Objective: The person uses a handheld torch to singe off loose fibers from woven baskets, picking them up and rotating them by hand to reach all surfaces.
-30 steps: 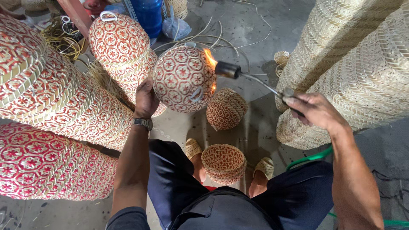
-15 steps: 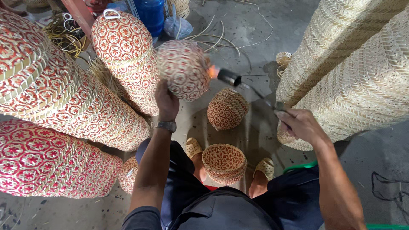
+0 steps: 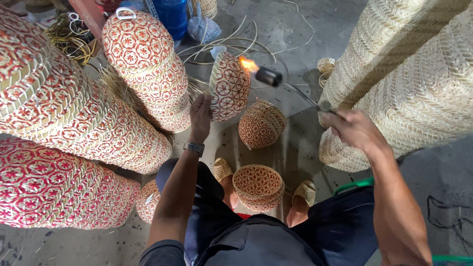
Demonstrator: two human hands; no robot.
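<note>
Fingers of left hand grip basket; right hand levels torch

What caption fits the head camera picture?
Left hand holds a red woven basket while right hand aims a lit torch at it.

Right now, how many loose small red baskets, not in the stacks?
3: one in the left hand at the torch flame, one on the floor beside it, one between the feet. Others may be hidden.
</note>
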